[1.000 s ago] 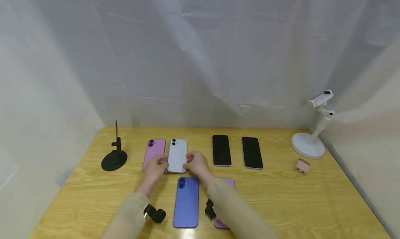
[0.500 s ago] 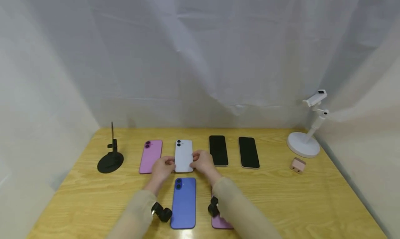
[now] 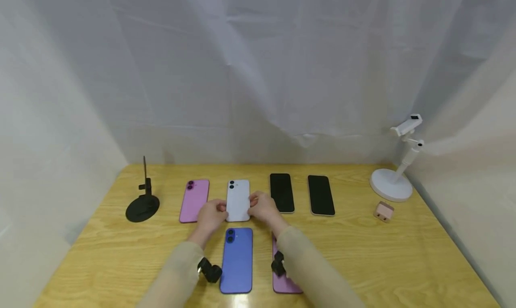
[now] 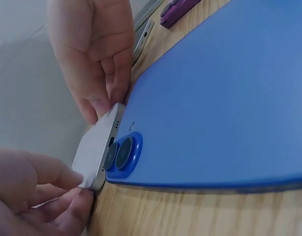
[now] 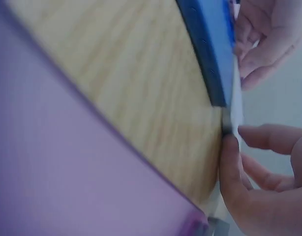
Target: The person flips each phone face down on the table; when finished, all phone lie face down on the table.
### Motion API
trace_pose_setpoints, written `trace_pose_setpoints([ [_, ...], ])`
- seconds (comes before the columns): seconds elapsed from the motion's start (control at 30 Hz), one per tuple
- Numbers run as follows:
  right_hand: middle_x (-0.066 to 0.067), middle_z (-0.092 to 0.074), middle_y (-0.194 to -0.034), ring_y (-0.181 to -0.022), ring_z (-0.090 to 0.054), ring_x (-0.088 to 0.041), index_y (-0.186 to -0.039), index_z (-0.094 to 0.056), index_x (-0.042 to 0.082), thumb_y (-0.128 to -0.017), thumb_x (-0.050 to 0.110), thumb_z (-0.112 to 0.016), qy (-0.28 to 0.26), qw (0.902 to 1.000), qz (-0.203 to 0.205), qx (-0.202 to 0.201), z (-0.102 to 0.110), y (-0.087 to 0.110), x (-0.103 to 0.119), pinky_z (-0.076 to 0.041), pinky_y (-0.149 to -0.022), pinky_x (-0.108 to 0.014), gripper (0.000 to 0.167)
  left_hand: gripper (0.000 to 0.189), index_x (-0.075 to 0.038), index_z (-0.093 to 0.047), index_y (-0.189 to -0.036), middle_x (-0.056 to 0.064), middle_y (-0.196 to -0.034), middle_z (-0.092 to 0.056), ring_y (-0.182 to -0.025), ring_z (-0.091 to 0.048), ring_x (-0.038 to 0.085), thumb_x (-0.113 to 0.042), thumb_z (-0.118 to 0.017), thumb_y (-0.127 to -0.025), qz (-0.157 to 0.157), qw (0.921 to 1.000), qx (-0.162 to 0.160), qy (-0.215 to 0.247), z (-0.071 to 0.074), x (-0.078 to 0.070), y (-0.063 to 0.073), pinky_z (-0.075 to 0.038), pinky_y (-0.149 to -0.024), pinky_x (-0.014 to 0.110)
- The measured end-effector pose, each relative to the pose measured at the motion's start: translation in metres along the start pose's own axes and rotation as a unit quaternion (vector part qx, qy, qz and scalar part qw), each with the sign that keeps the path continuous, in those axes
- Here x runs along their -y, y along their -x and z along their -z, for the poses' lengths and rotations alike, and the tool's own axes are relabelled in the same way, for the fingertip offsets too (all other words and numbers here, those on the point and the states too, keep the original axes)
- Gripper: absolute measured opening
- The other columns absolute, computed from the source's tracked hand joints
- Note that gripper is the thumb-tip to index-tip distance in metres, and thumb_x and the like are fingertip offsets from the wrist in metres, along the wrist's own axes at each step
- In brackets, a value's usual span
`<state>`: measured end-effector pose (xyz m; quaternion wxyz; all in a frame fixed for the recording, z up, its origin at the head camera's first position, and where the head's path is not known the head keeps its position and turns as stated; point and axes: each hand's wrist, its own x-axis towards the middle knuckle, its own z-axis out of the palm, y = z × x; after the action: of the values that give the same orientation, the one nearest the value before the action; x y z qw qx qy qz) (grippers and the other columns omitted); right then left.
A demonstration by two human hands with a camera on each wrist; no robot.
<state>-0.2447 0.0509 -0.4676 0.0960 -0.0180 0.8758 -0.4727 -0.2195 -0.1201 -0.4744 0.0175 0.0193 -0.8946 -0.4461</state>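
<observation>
White phone pinched at both long edges

Nearest: left sleeve (image 3: 173,276) and right sleeve (image 3: 316,272), each with a small black device at the wrist, reaching forward over a wood-grain table (image 3: 363,258). Blue phone (image 3: 237,265) between the forearms, back up, its two lenses at the far left corner. Near pink phone (image 3: 284,284) to its right, partly covered by the right sleeve.

Next, just beyond the blue phone: white phone (image 3: 238,203), back up, lens end away from the person, lying squarely between the hands. Left hand (image 3: 210,216) pinches its left edge towards the near corner, thumb and fingers curled in. Right hand (image 3: 264,207) pinches the opposite edge at much the same level. Cannot tell whether the white phone rests fully on the wood.

Same row: far pink phone (image 3: 195,201), back up, its near right corner behind the left hand in the head view. Right of the right hand, two black phones (image 3: 281,191), dark faces up, a gap between them; the first partly overlapped by that hand.

Far right, pink plug (image 3: 384,211), then white stand (image 3: 391,186) with a jointed arm. Far left, black stand (image 3: 142,209), round base. Behind everything, pale sheet (image 3: 242,75), creased.
</observation>
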Motion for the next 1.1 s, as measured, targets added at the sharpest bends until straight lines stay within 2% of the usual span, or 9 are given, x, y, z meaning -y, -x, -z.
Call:
trace_pose_setpoints([
  [0.17, -0.012, -0.066, -0.097, -0.079, -0.062, -0.020, -0.113, -0.061, -0.003, -0.081, 0.003, -0.066, -0.036, 0.9987, 0.008, 0.036, 0.014, 0.001, -0.004, -0.053, -0.069, -0.028, 0.033, 0.032, 0.006, -0.065, -0.110, 0.010, -0.088, -0.064, -0.081, -0.059, 0.022, 0.004, -0.062, -0.078, -0.011, 0.9999, 0.002, -0.003, -0.004, -0.008, 0.000, -0.053, -0.070, 0.034],
  [0.27, -0.014, -0.065, -0.103, -0.083, -0.063, -0.023, -0.118, -0.060, -0.003, -0.087, 0.009, -0.062, -0.052, 0.9976, 0.011, 0.044, 0.029, 0.004, -0.005, -0.053, -0.073, -0.031, 0.033, 0.031, 0.004, -0.065, -0.113, 0.011, -0.093, -0.064, -0.083, -0.061, 0.022, -0.003, -0.061, -0.083, 0.009, 0.9985, 0.032, 0.044, -0.008, -0.018, 0.000, -0.053, -0.070, 0.032],
  [0.33, -0.014, -0.063, -0.107, -0.087, -0.063, -0.026, -0.122, -0.058, -0.002, -0.091, 0.011, -0.059, -0.065, 0.9969, 0.011, 0.042, 0.041, 0.007, -0.008, -0.054, -0.076, -0.034, 0.034, 0.031, 0.003, -0.063, -0.117, 0.012, -0.099, -0.065, -0.086, -0.062, 0.021, -0.009, -0.059, -0.088, 0.035, 0.9934, 0.058, 0.092, -0.013, -0.026, 0.000, -0.053, -0.073, 0.031],
  [0.43, -0.016, -0.060, -0.117, -0.099, -0.060, -0.029, -0.126, -0.056, -0.001, -0.095, 0.014, -0.056, -0.089, 0.9954, -0.004, 0.034, 0.058, 0.011, -0.015, -0.053, -0.084, -0.039, 0.035, 0.034, 0.005, -0.060, -0.121, 0.017, -0.108, -0.064, -0.092, -0.063, 0.024, -0.013, -0.056, -0.092, 0.073, 0.9783, 0.088, 0.173, -0.021, -0.037, -0.001, -0.054, -0.081, 0.034],
  [0.5, -0.018, -0.057, -0.124, -0.108, -0.057, -0.031, -0.129, -0.054, -0.002, -0.096, 0.014, -0.054, -0.095, 0.9951, -0.009, 0.027, 0.069, 0.012, -0.023, -0.050, -0.090, -0.042, 0.036, 0.037, 0.008, -0.057, -0.123, 0.020, -0.112, -0.062, -0.097, -0.062, 0.028, -0.013, -0.053, -0.093, 0.083, 0.9695, 0.097, 0.209, -0.027, -0.044, -0.001, -0.054, -0.085, 0.036],
  [0.6, -0.021, -0.053, -0.130, -0.113, -0.055, -0.035, -0.131, -0.052, -0.001, -0.097, 0.017, -0.052, -0.084, 0.9960, -0.030, 0.012, 0.082, 0.014, -0.033, -0.048, -0.094, -0.045, 0.038, 0.039, 0.012, -0.054, -0.124, 0.025, -0.112, -0.061, -0.101, -0.062, 0.032, -0.010, -0.051, -0.092, 0.078, 0.9632, 0.104, 0.235, -0.038, -0.052, -0.002, -0.053, -0.088, 0.038],
  [0.77, -0.024, -0.052, -0.131, -0.108, -0.058, -0.036, -0.131, -0.051, -0.004, -0.096, 0.015, -0.053, -0.054, 0.9969, -0.050, -0.025, 0.095, 0.016, -0.046, -0.050, -0.092, -0.043, 0.040, 0.039, 0.011, -0.053, -0.126, 0.023, -0.111, -0.063, -0.099, -0.063, 0.032, -0.010, -0.051, -0.093, 0.066, 0.9678, 0.113, 0.215, -0.058, -0.066, -0.005, -0.053, -0.086, 0.038],
  [0.93, -0.024, -0.055, -0.125, -0.106, -0.059, -0.033, -0.128, -0.052, -0.008, -0.094, 0.011, -0.055, -0.040, 0.9970, -0.051, -0.041, 0.096, 0.016, -0.054, -0.050, -0.089, -0.041, 0.039, 0.041, 0.011, -0.052, -0.128, 0.023, -0.114, -0.062, -0.096, -0.064, 0.030, -0.009, -0.053, -0.092, 0.046, 0.9786, 0.118, 0.162, -0.072, -0.074, -0.011, -0.053, -0.086, 0.036],
  [1.1, -0.021, -0.059, -0.121, -0.106, -0.058, -0.032, -0.124, -0.055, -0.006, -0.092, 0.012, -0.058, -0.015, 0.9968, -0.057, -0.054, 0.094, 0.014, -0.059, -0.049, -0.090, -0.041, 0.037, 0.044, 0.012, -0.052, -0.127, 0.021, -0.113, -0.062, -0.097, -0.060, 0.028, -0.008, -0.057, -0.088, 0.016, 0.9888, 0.108, 0.102, -0.082, -0.074, -0.017, -0.051, -0.088, 0.040],
])
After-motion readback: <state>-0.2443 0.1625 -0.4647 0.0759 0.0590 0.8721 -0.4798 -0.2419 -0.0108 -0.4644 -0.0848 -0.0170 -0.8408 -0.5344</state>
